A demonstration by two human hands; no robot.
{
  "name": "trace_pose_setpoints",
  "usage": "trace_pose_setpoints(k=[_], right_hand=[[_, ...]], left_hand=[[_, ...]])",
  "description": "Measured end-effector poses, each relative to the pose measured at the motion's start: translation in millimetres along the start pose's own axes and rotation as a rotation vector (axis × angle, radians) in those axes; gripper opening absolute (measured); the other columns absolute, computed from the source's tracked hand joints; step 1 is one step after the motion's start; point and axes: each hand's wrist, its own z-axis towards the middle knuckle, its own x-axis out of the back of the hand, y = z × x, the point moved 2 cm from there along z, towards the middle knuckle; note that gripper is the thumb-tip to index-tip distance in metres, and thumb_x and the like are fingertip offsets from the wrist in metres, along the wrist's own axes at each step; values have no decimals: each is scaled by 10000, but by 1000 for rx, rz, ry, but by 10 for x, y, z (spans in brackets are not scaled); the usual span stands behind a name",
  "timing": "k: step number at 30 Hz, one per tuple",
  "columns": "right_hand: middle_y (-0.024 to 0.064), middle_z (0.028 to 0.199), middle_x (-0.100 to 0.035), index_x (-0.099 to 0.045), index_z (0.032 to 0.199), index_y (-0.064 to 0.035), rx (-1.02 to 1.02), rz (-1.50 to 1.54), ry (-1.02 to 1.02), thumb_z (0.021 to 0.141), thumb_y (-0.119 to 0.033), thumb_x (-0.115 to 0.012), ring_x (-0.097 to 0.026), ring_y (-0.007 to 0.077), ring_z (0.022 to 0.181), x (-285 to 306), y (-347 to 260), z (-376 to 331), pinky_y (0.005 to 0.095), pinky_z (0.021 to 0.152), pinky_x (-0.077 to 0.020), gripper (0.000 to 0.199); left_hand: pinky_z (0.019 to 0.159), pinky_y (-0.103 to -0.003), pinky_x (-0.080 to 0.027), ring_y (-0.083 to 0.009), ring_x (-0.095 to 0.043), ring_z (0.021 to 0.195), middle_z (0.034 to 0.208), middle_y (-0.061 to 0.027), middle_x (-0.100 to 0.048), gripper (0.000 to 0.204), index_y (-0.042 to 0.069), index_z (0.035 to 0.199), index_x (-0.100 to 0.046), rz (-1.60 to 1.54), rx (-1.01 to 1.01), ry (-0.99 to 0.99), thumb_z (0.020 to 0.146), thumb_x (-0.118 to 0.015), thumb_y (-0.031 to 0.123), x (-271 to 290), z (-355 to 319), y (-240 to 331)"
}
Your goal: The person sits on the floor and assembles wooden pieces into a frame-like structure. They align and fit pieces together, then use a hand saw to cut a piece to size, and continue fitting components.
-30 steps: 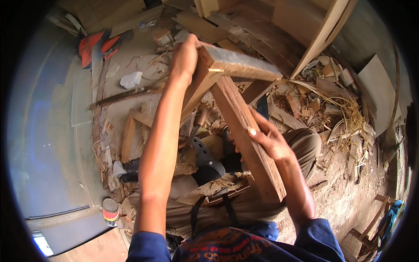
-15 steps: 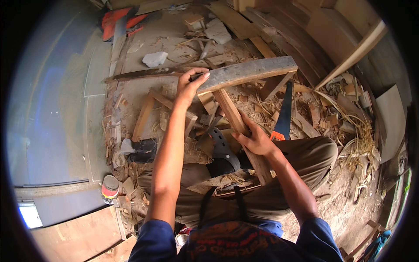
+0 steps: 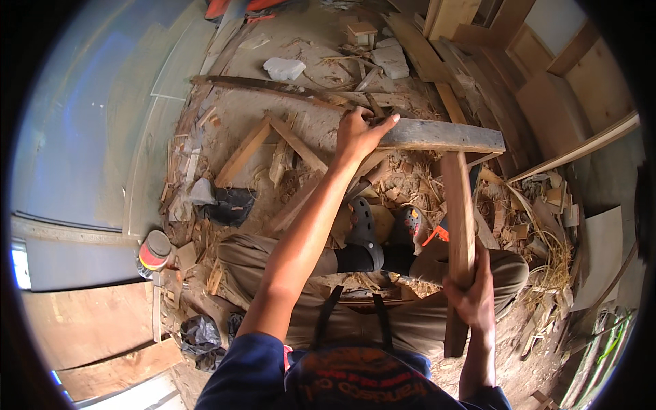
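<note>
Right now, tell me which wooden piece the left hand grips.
The grey weathered crosspiece, lying sideways; left hand grips its end. The right hand holds the upright brown board.

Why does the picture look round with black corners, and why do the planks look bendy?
Head view: a fisheye lens makes a round image with black corners and bends straight edges near the rim, like the pale wooden slat at right. Daylight is bright and even; the left hand on the grey weathered plank is sharp.

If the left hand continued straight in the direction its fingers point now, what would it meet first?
The left hand grips the end of the grey crosspiece, fingers pointing right along it. Going straight on, it would probably just slide along that plank toward the upright wooden bar held by the right hand; depth is uncertain.
</note>
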Motion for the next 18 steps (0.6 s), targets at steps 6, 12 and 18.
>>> trace_pose_setpoints(k=[6,12,18], right_hand=[[270,950,-651,-327,1396,43,611,-271,286,801,-122,-754,-667,425,823,-479,-256,1657,466,688,-515,751],[218,942,-662,-286,1426,74,555,-252,178,814,-100,-787,-661,281,765,-730,0,2073,404,671,-532,810],[186,1112,-630,-295,1459,92,369,-127,133,836,-123,-735,-620,238,974,-714,34,2116,356,852,-511,792]], left_hand=[[891,-395,-532,-314,-704,1005,1087,-194,-724,636,-6,1097,-700,-148,-53,79,821,-762,564,139,-189,-97],[947,-426,-522,-348,-670,1089,1222,-206,-681,611,-12,1173,-666,60,47,143,886,-701,525,805,-352,-1171],[823,-510,-517,-369,-689,956,1062,-227,-719,596,-25,1001,-728,281,719,95,910,-652,559,2647,-974,-3821]])
